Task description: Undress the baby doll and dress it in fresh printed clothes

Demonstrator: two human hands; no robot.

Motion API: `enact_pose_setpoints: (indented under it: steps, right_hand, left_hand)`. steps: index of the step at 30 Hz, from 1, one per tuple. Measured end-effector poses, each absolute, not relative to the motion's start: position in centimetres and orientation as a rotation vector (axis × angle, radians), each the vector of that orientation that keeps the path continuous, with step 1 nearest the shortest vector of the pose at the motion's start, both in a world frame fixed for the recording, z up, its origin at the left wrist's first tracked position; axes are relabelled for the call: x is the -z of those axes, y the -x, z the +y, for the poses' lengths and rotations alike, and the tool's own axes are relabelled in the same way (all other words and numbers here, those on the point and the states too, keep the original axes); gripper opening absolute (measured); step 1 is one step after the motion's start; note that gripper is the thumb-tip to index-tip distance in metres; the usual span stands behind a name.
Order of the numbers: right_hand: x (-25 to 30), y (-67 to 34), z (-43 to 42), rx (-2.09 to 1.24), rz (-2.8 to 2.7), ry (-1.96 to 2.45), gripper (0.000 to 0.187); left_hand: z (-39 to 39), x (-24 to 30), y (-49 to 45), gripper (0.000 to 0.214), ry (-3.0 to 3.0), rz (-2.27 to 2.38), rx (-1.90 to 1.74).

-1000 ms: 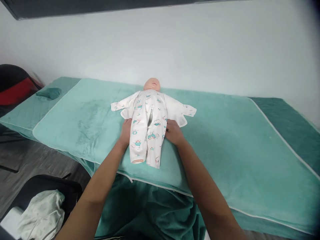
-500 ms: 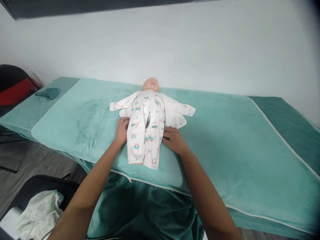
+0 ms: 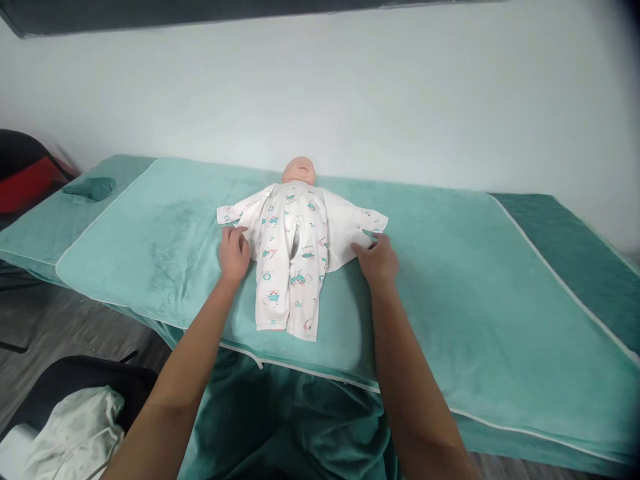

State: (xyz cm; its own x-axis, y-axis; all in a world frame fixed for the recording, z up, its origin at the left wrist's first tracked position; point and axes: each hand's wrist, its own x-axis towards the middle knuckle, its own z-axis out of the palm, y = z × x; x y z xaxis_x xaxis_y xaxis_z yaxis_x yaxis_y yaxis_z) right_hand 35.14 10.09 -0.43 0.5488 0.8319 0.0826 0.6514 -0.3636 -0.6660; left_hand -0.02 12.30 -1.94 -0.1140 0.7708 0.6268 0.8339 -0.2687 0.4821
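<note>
My left hand [image 3: 234, 255] is at the lower edge of the white baby jacket [image 3: 345, 230], on the side nearer the pillow end, its fingers bent loosely inward; the fingertips meet the hem, but I cannot tell whether they are pinching it. My right hand [image 3: 379, 260] is at the opposite front flap, just below the cuff, with the thumb lying at the cloth and a gap showing between it and the forefinger; whether the flap is gripped by the fingers turned from view, I cannot tell. Between my hands the baby doll [image 3: 299, 171] lies on its back on the pale green bed cover [image 3: 465, 280], head by the wall [image 3: 320, 93] and legs toward me. The jacket's sleeves stretch out to either side, with small prints at the cuffs. Over its middle sit white printed baby trousers [image 3: 307, 293], drawn up high on the chest, the legs straight and side by side near the bed's front edge, with a dark slit open at the crotch.
</note>
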Motion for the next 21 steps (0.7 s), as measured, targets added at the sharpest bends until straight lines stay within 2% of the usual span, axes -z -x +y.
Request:
enact_pose_setpoints:
  steps: [4,8,11,16,21]
  right_hand:
    - [0.9,-36.1,10.4,-0.558,-1.024,1.707,0.054]
    - [0.3,-35.3,9.9,-0.867,-0.788,1.201,0.048]
    - [-2.4,-33.5,9.9,-0.997,-0.870,1.029,0.044]
    - [-8.5,-28.7,9.6,-0.872,-1.461,1.058,0.046]
    - [-10.5,-26.5,7.9,-0.642,-2.304,1.246,0.039]
  left_hand:
    - [10.6,3.3,0.2,0.025,1.976,-1.374,1.525]
    - [10.2,3.9,-0.2,0.019,2.091,-1.155,1.389]
    - [10.3,3.7,-0.6,0.017,2.186,-1.100,1.269]
    - [10.4,3.4,-0.9,0.020,2.158,-1.067,1.243]
    - [10.3,3.4,-1.0,0.018,2.193,-1.122,1.268]
